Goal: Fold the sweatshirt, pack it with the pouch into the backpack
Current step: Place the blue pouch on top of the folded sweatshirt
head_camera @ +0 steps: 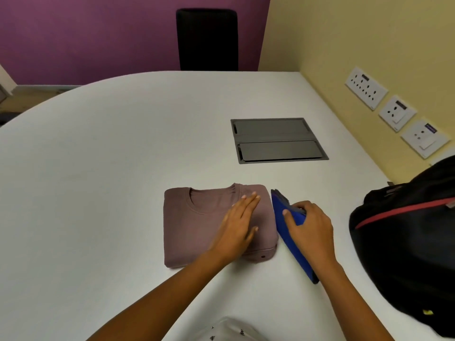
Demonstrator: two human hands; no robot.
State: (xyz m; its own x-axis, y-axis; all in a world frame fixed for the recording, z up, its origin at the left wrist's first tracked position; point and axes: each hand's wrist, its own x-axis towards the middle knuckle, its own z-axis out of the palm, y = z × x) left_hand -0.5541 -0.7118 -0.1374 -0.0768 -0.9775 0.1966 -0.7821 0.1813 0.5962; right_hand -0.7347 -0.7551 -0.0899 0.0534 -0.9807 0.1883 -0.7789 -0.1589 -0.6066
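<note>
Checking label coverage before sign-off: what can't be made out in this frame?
All from the head view:
- Backpack: cut off by the right edge; whether it is open can't be told.
- Pouch: right hand grips it, covering its middle.
- Sweatshirt: left hand lies over its right part; underside hidden.
- Wall sockets: labels too small to read.

Backpack (406,247) — cut by right edge, pouch (295,257) partly under right hand (312,227)

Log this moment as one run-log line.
sweatshirt: folded | left grip: flat on it | right grip: holds blue pouch | backpack: far right
</note>
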